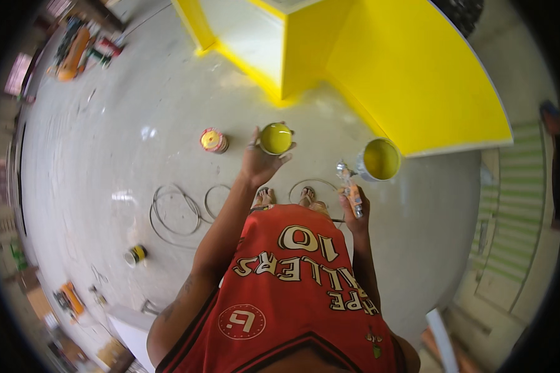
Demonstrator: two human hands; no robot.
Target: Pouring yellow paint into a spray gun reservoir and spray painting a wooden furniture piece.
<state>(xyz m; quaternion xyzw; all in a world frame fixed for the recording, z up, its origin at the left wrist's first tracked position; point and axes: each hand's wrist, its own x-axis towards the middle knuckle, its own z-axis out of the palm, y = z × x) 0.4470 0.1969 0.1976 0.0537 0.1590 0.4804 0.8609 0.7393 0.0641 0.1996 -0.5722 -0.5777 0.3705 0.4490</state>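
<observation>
In my left hand [259, 163] is a small round can of yellow paint [276, 138], with the fingers wrapped around its side and the open top facing up. Shiny yellow liquid shows inside. My right hand [363, 213] is closed round the handle of a paint spray gun [353, 198], which is smeared with orange and yellow. Against the gun's front end sits an open cup [379, 160], its inside coated yellow; it looks attached to the gun. Both hands are apart from each other, above the floor and in front of the bright yellow panels [417, 81].
A red and white paint tin [214, 141] stands left of my left hand. Looped hose [175, 211] lies around my feet. Farther left are a black and yellow can [135, 255] and an orange machine [74, 55]. A white board [130, 332] is at lower left.
</observation>
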